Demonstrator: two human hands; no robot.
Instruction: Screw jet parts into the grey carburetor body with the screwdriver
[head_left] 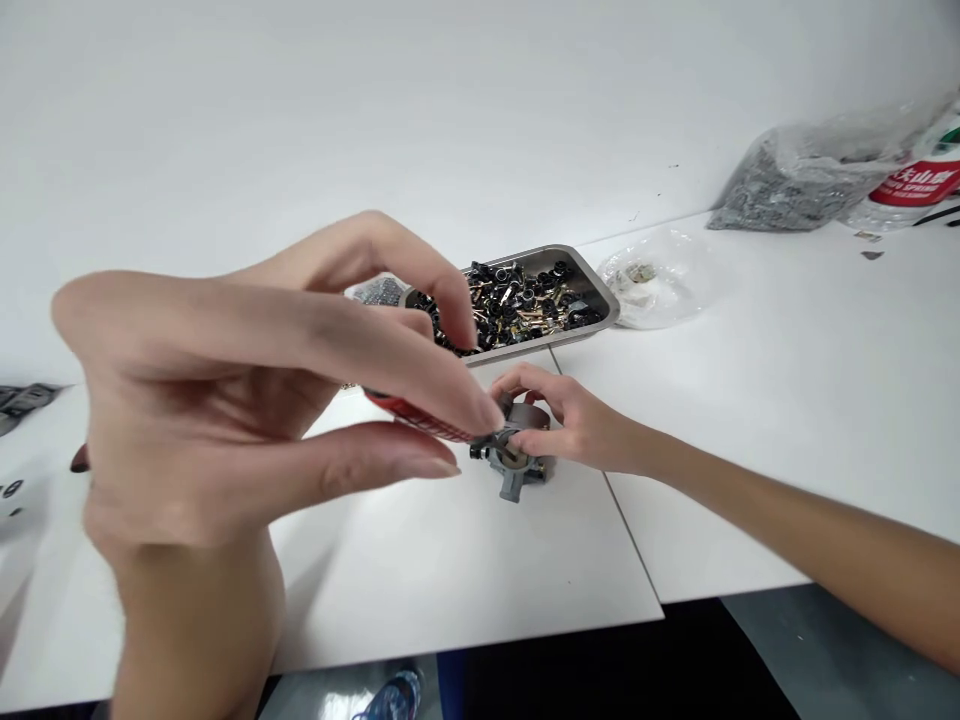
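Large in the foreground, my left hand (pixel 217 420) pinches the red, grid-textured handle of a screwdriver (pixel 427 415) between thumb and fingers. The handle points right toward a small grey metal carburetor (pixel 512 487); my fingers hide much of the screwdriver, and I cannot tell whether its tip touches a screw. On the white table, my right hand (pixel 566 425) grips the carburetor from the right, thumb in front and fingers curled over its top. A round opening faces me, with a short spout below it.
Behind the carburetor stands a metal tray (pixel 611 310) of mixed small black and brass-coloured parts. To its right lies a clear plastic bag (pixel 675 285). Farther back right are a bag of grey parts (pixel 787 185) and a red-labelled bottle (pixel 919 185). A seam (pixel 630 530) crosses the white tabletop.
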